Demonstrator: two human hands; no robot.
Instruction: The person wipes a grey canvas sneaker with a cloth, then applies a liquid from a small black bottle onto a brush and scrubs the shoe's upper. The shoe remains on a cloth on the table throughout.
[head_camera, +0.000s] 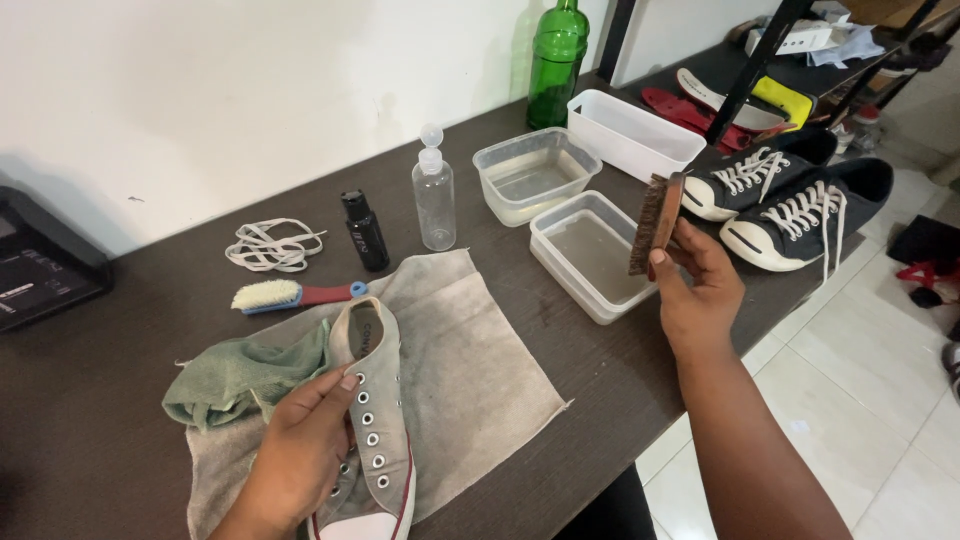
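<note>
My left hand (300, 450) grips a grey lace-less sneaker (375, 420) by its side, holding it over a beige cloth (470, 360) on the dark table. My right hand (695, 290) holds a wooden brush with dark bristles (655, 222) upright over the nearer clear tub of water (590, 255). The bristles face left, toward the tub.
A green rag (240, 375), a small brush with a red and blue handle (285, 295), white laces (268, 245), a black bottle (365, 230), a clear bottle (434, 195), two more tubs (535, 175), a green glass bottle (556, 65) and two dark sneakers (790, 200) lie around. The table edge (640, 440) drops to tiled floor.
</note>
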